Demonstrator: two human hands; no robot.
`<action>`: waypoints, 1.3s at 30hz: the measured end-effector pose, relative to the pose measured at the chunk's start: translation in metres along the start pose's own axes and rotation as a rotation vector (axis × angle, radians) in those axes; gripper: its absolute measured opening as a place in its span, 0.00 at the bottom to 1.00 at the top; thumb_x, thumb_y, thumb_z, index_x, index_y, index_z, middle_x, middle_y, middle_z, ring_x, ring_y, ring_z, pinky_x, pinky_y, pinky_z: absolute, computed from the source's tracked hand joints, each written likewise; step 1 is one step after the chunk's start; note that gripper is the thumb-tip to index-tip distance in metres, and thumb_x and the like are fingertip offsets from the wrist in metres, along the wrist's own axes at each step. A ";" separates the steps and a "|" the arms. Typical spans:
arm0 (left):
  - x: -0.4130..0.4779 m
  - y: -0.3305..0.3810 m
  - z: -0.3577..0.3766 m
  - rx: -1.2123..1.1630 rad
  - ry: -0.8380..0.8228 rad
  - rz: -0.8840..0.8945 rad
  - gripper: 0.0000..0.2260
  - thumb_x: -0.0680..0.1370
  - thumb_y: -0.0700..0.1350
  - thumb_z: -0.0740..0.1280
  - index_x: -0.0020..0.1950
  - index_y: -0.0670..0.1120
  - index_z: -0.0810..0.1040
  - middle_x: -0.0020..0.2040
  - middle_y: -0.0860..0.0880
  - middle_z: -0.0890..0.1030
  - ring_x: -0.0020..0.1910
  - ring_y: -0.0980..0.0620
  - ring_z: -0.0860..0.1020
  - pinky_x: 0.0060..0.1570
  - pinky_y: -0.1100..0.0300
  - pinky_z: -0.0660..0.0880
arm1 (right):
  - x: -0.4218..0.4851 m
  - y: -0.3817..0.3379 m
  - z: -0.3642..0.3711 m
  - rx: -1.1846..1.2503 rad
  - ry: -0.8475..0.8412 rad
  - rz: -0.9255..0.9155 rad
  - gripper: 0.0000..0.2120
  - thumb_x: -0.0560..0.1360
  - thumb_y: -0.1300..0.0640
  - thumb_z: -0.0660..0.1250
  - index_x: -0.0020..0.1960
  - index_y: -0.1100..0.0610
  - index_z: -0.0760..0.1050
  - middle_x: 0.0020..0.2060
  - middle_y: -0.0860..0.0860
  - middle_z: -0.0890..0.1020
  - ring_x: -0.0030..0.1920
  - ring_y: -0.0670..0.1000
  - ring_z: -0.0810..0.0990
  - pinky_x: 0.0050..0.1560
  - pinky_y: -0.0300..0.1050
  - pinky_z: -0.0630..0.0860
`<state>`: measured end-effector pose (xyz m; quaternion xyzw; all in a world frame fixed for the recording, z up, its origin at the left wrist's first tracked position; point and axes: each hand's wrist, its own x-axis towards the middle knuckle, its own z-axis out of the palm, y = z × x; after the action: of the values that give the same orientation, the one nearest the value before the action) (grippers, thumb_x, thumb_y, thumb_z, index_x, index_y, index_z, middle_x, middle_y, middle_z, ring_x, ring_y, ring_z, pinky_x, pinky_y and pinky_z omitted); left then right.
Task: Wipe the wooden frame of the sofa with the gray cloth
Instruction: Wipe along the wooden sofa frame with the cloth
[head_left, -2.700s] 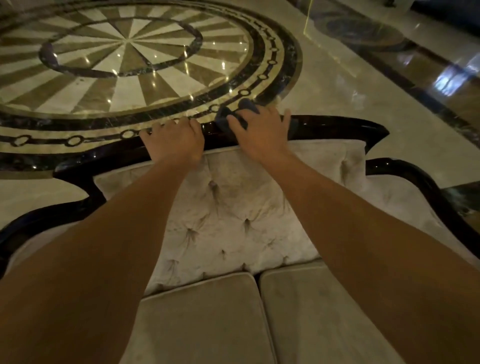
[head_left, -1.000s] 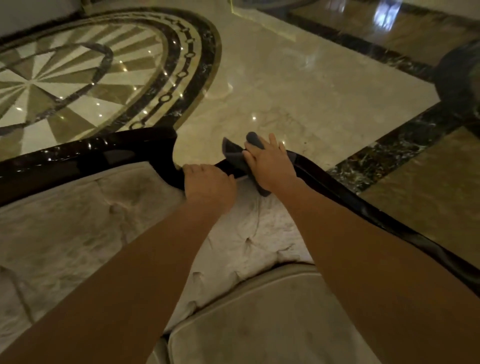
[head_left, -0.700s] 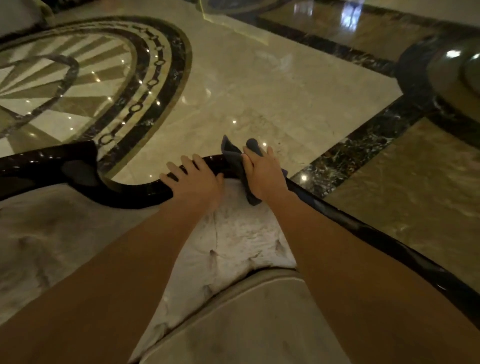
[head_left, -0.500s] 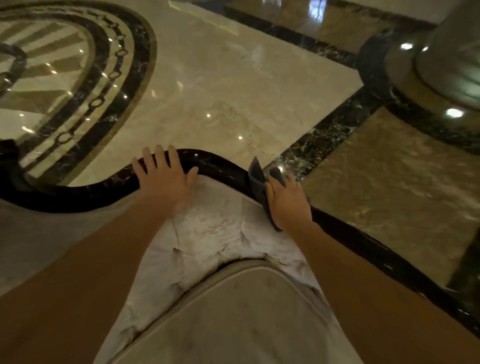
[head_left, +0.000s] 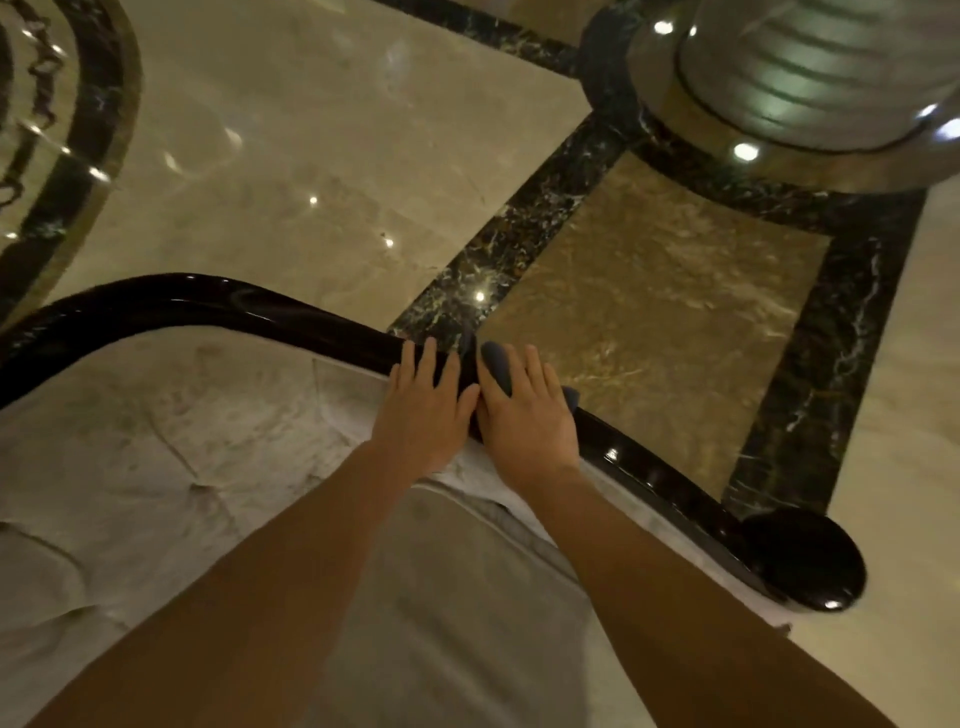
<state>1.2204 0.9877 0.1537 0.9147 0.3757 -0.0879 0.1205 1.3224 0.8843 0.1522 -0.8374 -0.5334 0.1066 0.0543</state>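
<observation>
The sofa's glossy dark wooden frame (head_left: 218, 306) curves along the top of the pale tufted back and runs down right to a rounded arm end (head_left: 808, 558). My right hand (head_left: 527, 415) lies flat on the frame, pressing the gray cloth (head_left: 496, 364) against it; only folds of the cloth show between and beyond my fingers. My left hand (head_left: 426, 410) rests flat on the frame just left of it, fingers spread, thumb touching my right hand, holding nothing.
Pale tufted upholstery (head_left: 171, 426) and a beige seat cushion (head_left: 457, 613) lie below my arms. Polished marble floor (head_left: 291, 171) with dark inlaid bands lies beyond the frame. A large round column base (head_left: 810, 104) stands at the upper right.
Both hands have slid rightward along the frame, from the raised centre crest down the sloping side toward the arm end. The left hand has closed up beside the right. The view turned right.
</observation>
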 end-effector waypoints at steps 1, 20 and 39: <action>-0.002 0.006 0.004 -0.051 0.016 -0.005 0.31 0.82 0.59 0.41 0.80 0.42 0.56 0.81 0.37 0.54 0.80 0.36 0.47 0.78 0.40 0.47 | -0.008 0.008 -0.001 0.011 0.011 0.014 0.25 0.84 0.48 0.48 0.80 0.51 0.55 0.80 0.58 0.55 0.80 0.61 0.48 0.79 0.58 0.50; -0.051 0.223 0.049 0.048 0.091 0.003 0.39 0.79 0.68 0.40 0.81 0.42 0.49 0.81 0.35 0.47 0.77 0.28 0.39 0.76 0.36 0.40 | -0.189 0.210 0.019 0.146 0.135 0.641 0.25 0.84 0.47 0.46 0.79 0.50 0.57 0.80 0.54 0.55 0.80 0.61 0.44 0.79 0.59 0.43; -0.051 0.232 0.068 0.140 0.208 0.056 0.30 0.81 0.61 0.50 0.67 0.38 0.73 0.72 0.29 0.67 0.74 0.21 0.52 0.73 0.29 0.49 | -0.211 0.248 0.013 0.131 0.079 0.328 0.24 0.84 0.46 0.44 0.78 0.50 0.60 0.79 0.55 0.59 0.80 0.62 0.51 0.79 0.60 0.51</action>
<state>1.3442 0.7743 0.1370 0.9352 0.3533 -0.0154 0.0191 1.4516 0.5875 0.1139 -0.9115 -0.3788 0.1154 0.1114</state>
